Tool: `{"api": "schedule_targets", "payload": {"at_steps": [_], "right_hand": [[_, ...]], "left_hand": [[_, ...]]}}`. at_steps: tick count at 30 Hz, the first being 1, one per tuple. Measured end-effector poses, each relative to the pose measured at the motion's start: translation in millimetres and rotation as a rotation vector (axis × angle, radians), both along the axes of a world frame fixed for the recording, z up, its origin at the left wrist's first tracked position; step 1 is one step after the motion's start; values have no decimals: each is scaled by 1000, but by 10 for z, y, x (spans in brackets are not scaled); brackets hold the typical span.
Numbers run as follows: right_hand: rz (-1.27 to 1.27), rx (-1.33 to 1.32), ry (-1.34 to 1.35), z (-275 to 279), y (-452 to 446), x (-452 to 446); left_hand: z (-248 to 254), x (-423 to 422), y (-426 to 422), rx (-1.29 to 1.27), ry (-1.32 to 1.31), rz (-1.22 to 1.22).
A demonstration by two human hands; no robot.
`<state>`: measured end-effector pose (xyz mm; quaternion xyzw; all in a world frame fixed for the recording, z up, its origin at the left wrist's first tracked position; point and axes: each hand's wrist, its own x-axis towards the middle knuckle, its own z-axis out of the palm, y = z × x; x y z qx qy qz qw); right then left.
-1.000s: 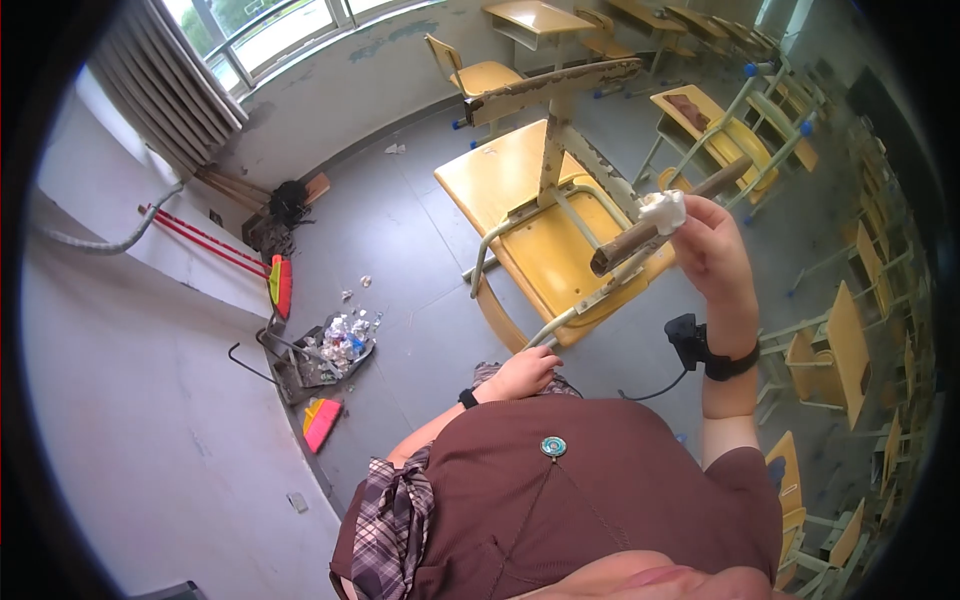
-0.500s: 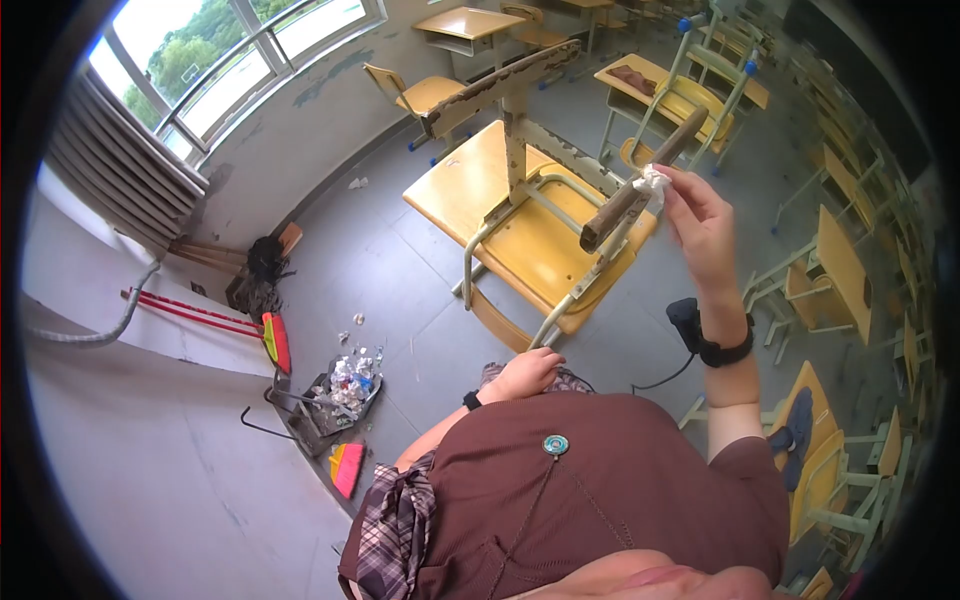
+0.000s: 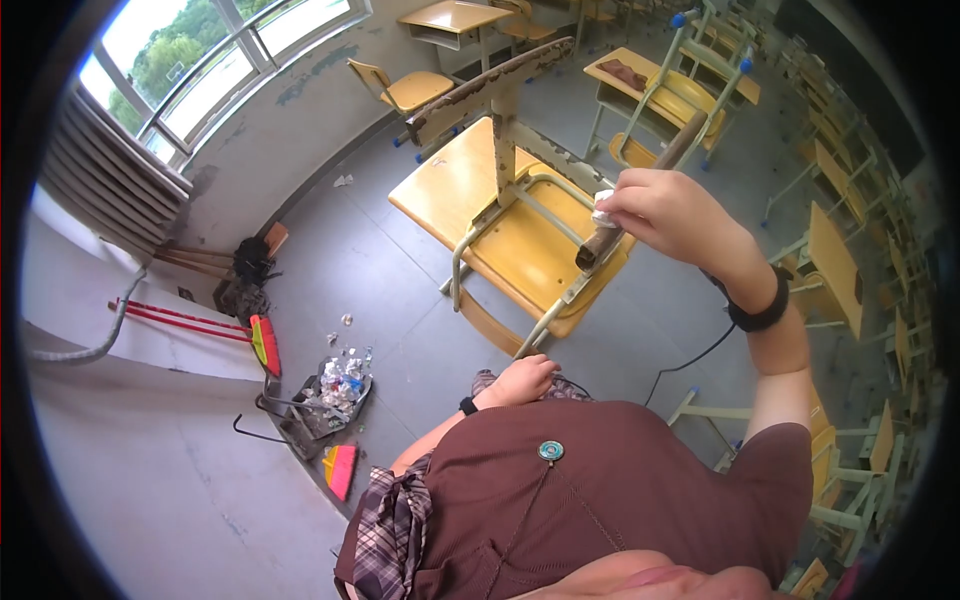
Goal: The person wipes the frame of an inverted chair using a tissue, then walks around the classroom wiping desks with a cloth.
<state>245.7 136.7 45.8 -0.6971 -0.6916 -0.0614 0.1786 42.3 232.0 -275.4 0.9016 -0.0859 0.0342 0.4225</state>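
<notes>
A wad of crumpled white paper [image 3: 603, 206] is pinched in the fingers of my right hand [image 3: 670, 215]. It presses against the worn brown bar [image 3: 600, 245] of an upturned chair frame with chipped paint. The yellow seat [image 3: 535, 245] of this chair lies over a wooden desk top [image 3: 450, 190]. Down by my waist, my left hand [image 3: 525, 380] has its fingers curled in, close to the lower end of a pale metal tube [image 3: 535, 335]. Whether it grips the tube is hidden.
On the left floor a dustpan [image 3: 315, 420] holds paper scraps, near a pink and yellow broom head [image 3: 341, 470]. Another broom [image 3: 264, 345] leans at the wall. More desks and chairs [image 3: 835, 270] stand on the right. A cable [image 3: 690, 360] hangs from my right wrist.
My right hand has moved left and slightly down along the brown bar with the paper wad, and its wrist has turned. My left hand stays about where it was. The view has shifted slightly.
</notes>
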Motion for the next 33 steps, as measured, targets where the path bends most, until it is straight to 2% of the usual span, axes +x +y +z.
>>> {"api": "schedule_targets", "payload": {"at_steps": [3, 6, 10, 20, 23, 26, 33], "right_hand": [[-8, -120, -44, 83, 74, 153], [37, -224, 57, 199, 72, 426], [-50, -248, 101, 213, 10, 760], [-238, 22, -22, 77, -269, 1551], [-433, 178, -2, 18, -333, 1611], [-500, 259, 17, -153, -450, 1808], [-620, 251, 558, -187, -415, 1613]], "left_hand": [[18, 68, -25, -7, 35, -24], [5, 123, -46, -8, 12, -16], [1, 174, -55, -4, 60, 15], [-17, 350, -80, 5, 25, 12], [-19, 376, -93, 8, 30, 14], [-23, 387, -116, 5, 34, 14], [-68, 423, -163, 6, -11, -5]]}}
